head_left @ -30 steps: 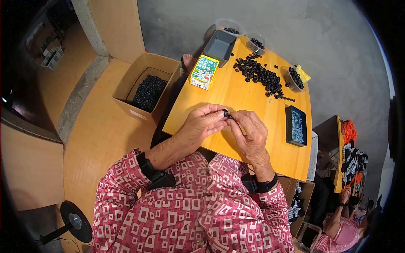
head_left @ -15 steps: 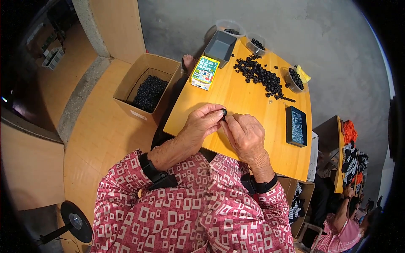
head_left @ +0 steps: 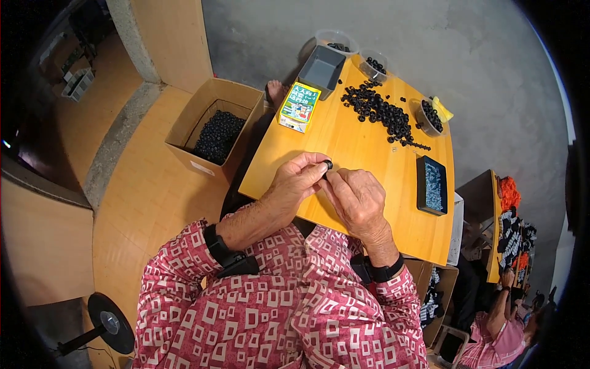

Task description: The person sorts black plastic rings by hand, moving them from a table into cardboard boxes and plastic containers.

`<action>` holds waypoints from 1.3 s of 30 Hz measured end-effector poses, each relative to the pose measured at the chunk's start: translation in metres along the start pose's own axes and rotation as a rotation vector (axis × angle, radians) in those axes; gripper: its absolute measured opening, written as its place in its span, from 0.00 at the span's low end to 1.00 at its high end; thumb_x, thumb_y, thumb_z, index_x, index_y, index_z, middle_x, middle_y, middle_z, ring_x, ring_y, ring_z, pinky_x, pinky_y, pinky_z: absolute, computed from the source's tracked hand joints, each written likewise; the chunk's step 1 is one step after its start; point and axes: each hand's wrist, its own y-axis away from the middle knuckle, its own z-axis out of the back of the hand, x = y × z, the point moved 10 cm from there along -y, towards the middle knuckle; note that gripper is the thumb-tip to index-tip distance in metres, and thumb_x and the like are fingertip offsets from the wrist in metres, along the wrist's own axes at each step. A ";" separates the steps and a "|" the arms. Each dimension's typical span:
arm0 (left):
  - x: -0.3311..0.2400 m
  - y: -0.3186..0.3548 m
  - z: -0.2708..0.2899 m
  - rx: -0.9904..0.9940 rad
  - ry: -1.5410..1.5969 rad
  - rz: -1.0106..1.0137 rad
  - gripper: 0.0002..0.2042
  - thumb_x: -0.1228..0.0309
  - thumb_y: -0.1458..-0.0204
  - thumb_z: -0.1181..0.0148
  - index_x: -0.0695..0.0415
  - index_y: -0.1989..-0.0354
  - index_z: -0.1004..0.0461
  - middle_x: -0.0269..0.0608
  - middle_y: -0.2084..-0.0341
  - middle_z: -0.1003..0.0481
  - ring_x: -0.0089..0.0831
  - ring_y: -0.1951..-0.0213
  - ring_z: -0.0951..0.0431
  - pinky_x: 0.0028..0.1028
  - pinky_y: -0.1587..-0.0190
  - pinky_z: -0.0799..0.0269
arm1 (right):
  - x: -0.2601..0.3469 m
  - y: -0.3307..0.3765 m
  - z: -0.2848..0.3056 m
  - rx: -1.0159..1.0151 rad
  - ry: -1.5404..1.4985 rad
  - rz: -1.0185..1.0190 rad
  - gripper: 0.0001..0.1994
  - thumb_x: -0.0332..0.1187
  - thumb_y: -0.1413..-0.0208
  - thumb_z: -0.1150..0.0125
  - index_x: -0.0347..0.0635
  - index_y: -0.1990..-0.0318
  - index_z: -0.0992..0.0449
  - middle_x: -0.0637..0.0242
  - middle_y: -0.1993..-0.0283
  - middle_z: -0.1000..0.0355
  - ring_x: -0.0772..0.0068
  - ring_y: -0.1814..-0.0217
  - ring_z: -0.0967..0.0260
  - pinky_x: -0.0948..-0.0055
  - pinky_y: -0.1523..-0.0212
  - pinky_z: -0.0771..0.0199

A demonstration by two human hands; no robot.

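Between thumb and forefinger my left hand (head_left: 294, 182) pinches a small round black part (head_left: 329, 164), over the table's near edge. The fingertips of my right hand (head_left: 357, 200) are pressed together right against the part's lower side. Whatever those right fingers may hold is too small and hidden to make out. Farther back on the yellow wooden table (head_left: 283, 155) lies a loose heap of similar black round parts (head_left: 381, 111). A black tray of small, pale, shiny pieces (head_left: 432, 184) stands to the right of my hands.
A grey bin (head_left: 321, 69), a green and yellow carton (head_left: 299, 106) and clear tubs of black parts (head_left: 429, 117) stand at the table's back and right. Left of the table is a cardboard box (head_left: 178, 142) of black parts. Another person (head_left: 491, 338) sits at lower right.
The round black part has turned slightly in my left fingers and shifted a little to the right. Both hands otherwise keep nearly the same place.
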 end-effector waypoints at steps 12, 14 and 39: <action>0.004 0.002 0.002 0.002 0.006 0.042 0.11 0.67 0.40 0.46 0.57 0.52 0.30 0.33 0.61 0.28 0.20 0.58 0.29 0.25 0.51 0.32 | 0.001 0.003 -0.002 0.035 0.009 0.026 0.13 0.25 0.58 0.29 0.36 0.63 0.24 0.61 0.68 0.28 0.63 0.69 0.29 0.68 0.69 0.30; 0.002 0.001 0.001 -0.010 -0.039 0.009 0.11 0.67 0.40 0.45 0.57 0.52 0.30 0.33 0.61 0.28 0.20 0.58 0.29 0.25 0.51 0.32 | 0.002 0.003 -0.002 0.024 0.007 0.029 0.13 0.25 0.58 0.29 0.36 0.63 0.24 0.61 0.67 0.28 0.63 0.69 0.29 0.68 0.69 0.30; -0.004 0.009 -0.028 0.186 -0.027 0.043 0.10 0.73 0.39 0.49 0.63 0.52 0.32 0.42 0.56 0.29 0.30 0.51 0.24 0.25 0.44 0.29 | -0.055 0.019 0.024 -0.050 -0.506 -0.465 0.08 0.22 0.54 0.32 0.34 0.64 0.22 0.59 0.67 0.25 0.65 0.65 0.26 0.73 0.65 0.27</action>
